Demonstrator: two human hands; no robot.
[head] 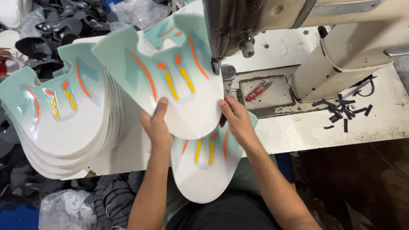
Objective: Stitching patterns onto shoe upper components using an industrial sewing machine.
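Note:
Both my hands hold a flat shoe upper piece, white and mint green with orange and yellow stripes. My left hand grips its lower left edge, thumb on top. My right hand grips its lower right edge, close to the sewing machine needle. The piece's right edge lies near the presser foot. A second similar piece rests below it, hanging over the table edge toward my lap.
A stack of several matching pieces lies on the left of the white table. Red thread snips sit in a recess by the cream sewing machine. Black scraps lie at right; dark shoe parts pile at back left.

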